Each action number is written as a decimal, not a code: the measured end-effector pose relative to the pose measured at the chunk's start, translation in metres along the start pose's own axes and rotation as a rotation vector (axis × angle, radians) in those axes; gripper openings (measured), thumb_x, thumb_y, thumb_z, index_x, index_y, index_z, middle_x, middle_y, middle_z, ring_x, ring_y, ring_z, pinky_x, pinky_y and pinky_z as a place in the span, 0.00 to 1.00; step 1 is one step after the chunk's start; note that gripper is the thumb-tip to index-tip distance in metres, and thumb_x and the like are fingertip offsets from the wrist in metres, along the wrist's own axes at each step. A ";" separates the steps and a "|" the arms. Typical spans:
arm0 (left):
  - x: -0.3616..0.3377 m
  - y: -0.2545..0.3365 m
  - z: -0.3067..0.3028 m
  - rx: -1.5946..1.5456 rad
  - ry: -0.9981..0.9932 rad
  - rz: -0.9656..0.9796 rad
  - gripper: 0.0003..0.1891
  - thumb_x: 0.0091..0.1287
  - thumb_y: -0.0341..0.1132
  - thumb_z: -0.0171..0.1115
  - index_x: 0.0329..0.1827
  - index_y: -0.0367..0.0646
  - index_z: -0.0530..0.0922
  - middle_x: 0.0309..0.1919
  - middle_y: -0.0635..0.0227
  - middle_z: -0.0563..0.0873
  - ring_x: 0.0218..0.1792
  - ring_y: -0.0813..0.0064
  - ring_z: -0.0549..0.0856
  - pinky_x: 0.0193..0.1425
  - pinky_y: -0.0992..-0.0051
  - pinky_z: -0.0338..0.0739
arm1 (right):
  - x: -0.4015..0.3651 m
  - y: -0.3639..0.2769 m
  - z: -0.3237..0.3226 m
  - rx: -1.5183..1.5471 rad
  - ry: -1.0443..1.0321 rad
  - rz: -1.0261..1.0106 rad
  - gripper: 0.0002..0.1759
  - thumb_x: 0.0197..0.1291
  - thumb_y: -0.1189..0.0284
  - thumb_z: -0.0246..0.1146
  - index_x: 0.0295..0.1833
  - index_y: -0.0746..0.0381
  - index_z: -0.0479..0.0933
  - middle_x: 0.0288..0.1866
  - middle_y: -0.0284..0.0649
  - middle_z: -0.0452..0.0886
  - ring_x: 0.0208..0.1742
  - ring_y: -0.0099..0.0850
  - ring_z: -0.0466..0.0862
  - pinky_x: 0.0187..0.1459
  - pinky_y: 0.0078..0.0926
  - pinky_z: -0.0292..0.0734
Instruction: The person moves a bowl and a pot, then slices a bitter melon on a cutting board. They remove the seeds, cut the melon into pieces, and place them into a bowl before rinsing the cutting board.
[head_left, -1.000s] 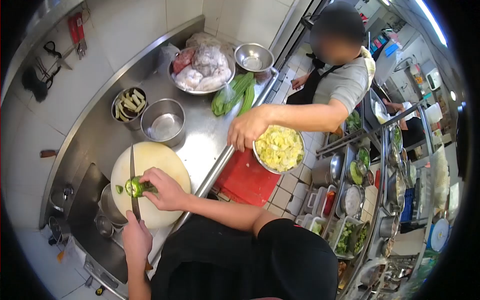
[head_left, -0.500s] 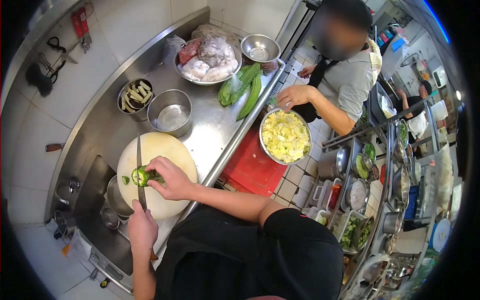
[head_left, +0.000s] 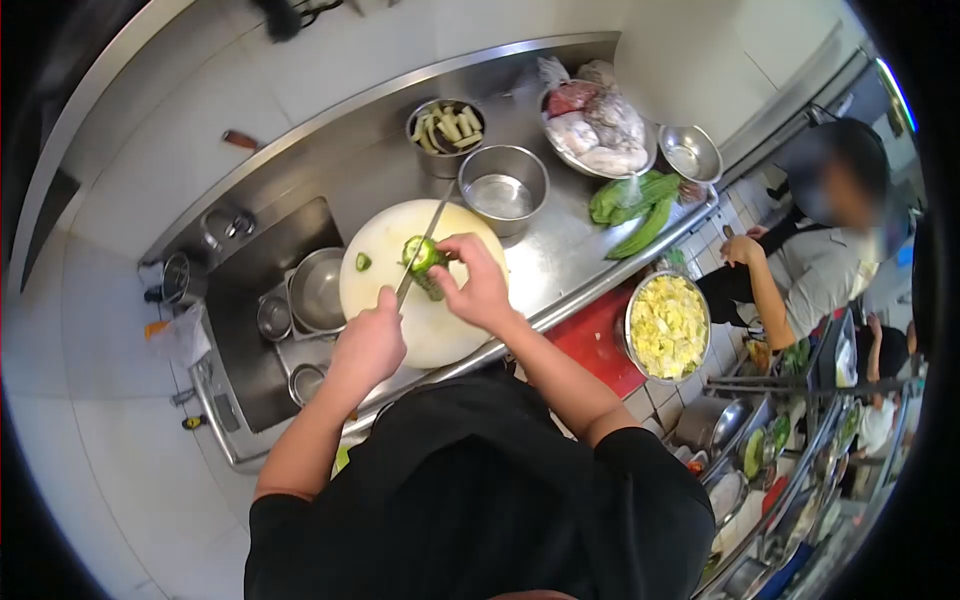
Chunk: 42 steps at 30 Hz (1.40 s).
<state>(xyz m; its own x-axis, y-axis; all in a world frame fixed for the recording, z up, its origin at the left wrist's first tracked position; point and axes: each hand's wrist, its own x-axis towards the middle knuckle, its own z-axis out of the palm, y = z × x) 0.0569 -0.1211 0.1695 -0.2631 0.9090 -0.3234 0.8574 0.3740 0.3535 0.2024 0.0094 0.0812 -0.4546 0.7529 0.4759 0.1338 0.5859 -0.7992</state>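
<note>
A round white cutting board (head_left: 440,335) lies on the steel counter in front of me. My left hand (head_left: 370,345) is shut on the handle of a knife (head_left: 428,238), whose blade rests against a green vegetable (head_left: 420,254). My right hand (head_left: 478,285) grips that vegetable from the right and holds it down on the board. One cut green slice (head_left: 363,262) lies on the board to the left of the blade.
Behind the board stand an empty steel bowl (head_left: 503,185), a pot of cut pieces (head_left: 446,130), a bowl of bagged meat (head_left: 595,125) and green gourds (head_left: 635,205). A sink (head_left: 240,300) with pots lies left. A co-worker (head_left: 820,260) stands right, beside a bowl of chopped cabbage (head_left: 667,325).
My view has swung, so the counter now sits higher and more centred. Both hands stay on the knife and the vegetable. The co-worker's hand has drawn back from the cabbage bowl.
</note>
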 end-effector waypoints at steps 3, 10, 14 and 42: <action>0.001 0.001 -0.004 -0.033 -0.042 -0.012 0.12 0.75 0.33 0.56 0.54 0.35 0.68 0.34 0.34 0.86 0.41 0.32 0.87 0.49 0.41 0.79 | 0.023 -0.002 -0.008 -0.011 0.067 -0.057 0.13 0.61 0.77 0.68 0.51 0.65 0.79 0.45 0.49 0.81 0.46 0.45 0.84 0.50 0.35 0.79; 0.007 0.004 0.003 -0.023 -0.060 0.021 0.11 0.73 0.29 0.55 0.52 0.32 0.68 0.34 0.35 0.87 0.41 0.35 0.88 0.49 0.43 0.80 | 0.147 -0.022 -0.003 0.154 -0.166 -0.195 0.09 0.75 0.71 0.58 0.50 0.65 0.79 0.36 0.46 0.83 0.37 0.40 0.83 0.45 0.33 0.79; 0.012 0.000 0.013 -0.024 -0.074 0.049 0.10 0.73 0.29 0.55 0.52 0.33 0.69 0.34 0.37 0.87 0.41 0.37 0.89 0.48 0.44 0.81 | 0.138 0.044 0.035 -0.166 -0.470 -0.053 0.15 0.77 0.64 0.57 0.50 0.66 0.79 0.41 0.56 0.85 0.45 0.55 0.84 0.50 0.47 0.78; 0.056 -0.026 0.018 -0.047 -0.081 -0.012 0.17 0.66 0.25 0.55 0.58 0.35 0.71 0.38 0.44 0.89 0.44 0.43 0.90 0.49 0.49 0.84 | 0.094 0.020 0.055 -0.033 -0.356 -0.224 0.29 0.74 0.62 0.55 0.18 0.63 0.79 0.21 0.50 0.81 0.30 0.53 0.82 0.41 0.50 0.78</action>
<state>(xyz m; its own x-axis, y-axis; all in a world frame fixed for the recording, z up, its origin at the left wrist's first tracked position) 0.0280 -0.0835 0.1262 -0.2353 0.8872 -0.3969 0.8323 0.3948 0.3892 0.1144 0.0753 0.0893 -0.7506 0.4586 0.4758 0.0226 0.7374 -0.6751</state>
